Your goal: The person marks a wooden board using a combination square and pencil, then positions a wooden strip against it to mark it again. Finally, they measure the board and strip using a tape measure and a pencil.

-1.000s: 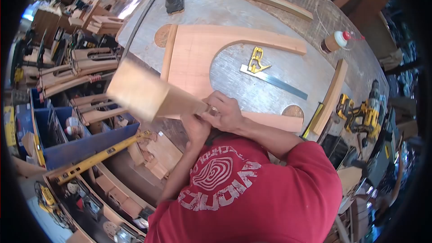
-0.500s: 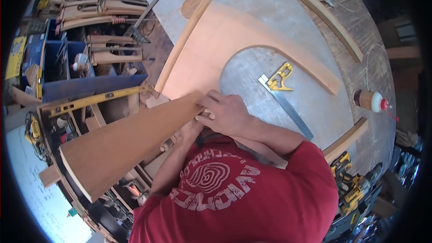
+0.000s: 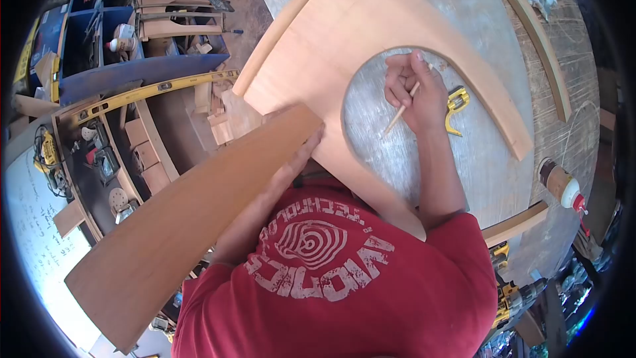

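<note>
While the left hand's fingers [image 3: 313, 143] grip a tapered board [image 3: 199, 205], the right hand's fingers [image 3: 397, 86] pinch a stick [image 3: 396, 119]; shifting the board needs steadiness.

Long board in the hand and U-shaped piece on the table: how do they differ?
The long board is held up in the left hand; the U-shaped piece lies on the table. The long board looks darker, the U-shaped piece paler. The long board shows no cutout, while the U-shaped piece curves around a wide one. Both look like wood.
</note>
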Demonstrator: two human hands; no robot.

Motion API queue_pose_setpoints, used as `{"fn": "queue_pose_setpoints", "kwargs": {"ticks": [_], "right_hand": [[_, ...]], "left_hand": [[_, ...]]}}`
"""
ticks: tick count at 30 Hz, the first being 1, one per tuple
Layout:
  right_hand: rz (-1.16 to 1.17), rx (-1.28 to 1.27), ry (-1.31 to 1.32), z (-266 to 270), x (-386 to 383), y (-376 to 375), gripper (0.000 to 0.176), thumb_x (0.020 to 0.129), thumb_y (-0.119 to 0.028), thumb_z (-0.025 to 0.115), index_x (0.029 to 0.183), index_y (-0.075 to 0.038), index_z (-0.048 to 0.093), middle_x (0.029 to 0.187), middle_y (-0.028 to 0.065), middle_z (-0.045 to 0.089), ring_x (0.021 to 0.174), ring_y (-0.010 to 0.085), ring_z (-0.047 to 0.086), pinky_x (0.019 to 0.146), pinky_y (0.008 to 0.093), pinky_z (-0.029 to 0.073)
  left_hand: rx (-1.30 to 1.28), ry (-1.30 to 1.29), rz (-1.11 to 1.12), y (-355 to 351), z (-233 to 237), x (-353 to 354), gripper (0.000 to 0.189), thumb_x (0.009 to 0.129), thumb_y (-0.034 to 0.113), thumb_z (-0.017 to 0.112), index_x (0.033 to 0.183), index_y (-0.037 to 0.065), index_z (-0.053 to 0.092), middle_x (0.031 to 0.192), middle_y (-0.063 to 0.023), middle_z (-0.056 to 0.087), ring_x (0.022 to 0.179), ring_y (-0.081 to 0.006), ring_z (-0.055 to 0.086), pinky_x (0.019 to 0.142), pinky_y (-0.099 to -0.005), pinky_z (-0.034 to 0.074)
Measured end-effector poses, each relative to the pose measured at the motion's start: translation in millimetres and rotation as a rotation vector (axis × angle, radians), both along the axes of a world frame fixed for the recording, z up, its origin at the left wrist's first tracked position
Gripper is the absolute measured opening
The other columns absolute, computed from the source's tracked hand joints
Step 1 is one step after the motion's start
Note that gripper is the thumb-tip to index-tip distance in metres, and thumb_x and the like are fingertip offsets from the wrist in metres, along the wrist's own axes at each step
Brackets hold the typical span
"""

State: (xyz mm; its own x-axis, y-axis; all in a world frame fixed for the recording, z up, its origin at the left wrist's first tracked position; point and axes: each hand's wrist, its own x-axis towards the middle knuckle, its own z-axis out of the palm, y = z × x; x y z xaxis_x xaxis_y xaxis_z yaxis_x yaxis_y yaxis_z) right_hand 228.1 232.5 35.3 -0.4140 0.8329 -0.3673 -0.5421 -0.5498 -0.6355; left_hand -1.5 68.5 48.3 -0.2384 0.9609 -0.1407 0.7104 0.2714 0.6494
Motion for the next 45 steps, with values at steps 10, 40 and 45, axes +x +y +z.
{"fn": "queue_pose_setpoints", "kwargs": {"ticks": [10,40,45], "right_hand": [[0.371,0.674,-0.481,61,-33,-25,0.049,0.088,-0.032,0.081,0.123,-0.001,0.069,0.092,0.0059,0.065,0.068,0.0101,0.055,0.062,0.0268,0.046],[0.099,1.315,-1.063,138,-73,-86,0.024,0.072,-0.011,0.088,0.091,-0.002,0.075,0.084,0.0102,0.073,0.074,0.0231,0.073,0.064,0.0339,0.055],[0.095,1.35,-1.095,139,-69,-84,0.025,0.072,-0.009,0.088,0.092,-0.002,0.076,0.085,0.0102,0.073,0.075,0.0227,0.073,0.066,0.0335,0.057]], "left_hand": [[0.117,0.033,-0.011,2,-3,-5,0.032,0.086,0.03,0.083,0.098,0.002,0.071,0.084,-0.0091,0.072,0.077,-0.0237,0.07,0.07,-0.0373,0.055],[0.541,0.005,0.139,0,-45,3,0.072,0.068,0.019,0.091,0.129,0.001,0.06,0.117,-0.0159,0.065,0.115,-0.0347,0.055,0.101,-0.0479,0.04],[0.55,0.006,0.141,-1,-47,4,0.073,0.066,0.02,0.093,0.128,0.0,0.06,0.116,-0.0158,0.064,0.115,-0.0343,0.055,0.101,-0.0475,0.039]]}}
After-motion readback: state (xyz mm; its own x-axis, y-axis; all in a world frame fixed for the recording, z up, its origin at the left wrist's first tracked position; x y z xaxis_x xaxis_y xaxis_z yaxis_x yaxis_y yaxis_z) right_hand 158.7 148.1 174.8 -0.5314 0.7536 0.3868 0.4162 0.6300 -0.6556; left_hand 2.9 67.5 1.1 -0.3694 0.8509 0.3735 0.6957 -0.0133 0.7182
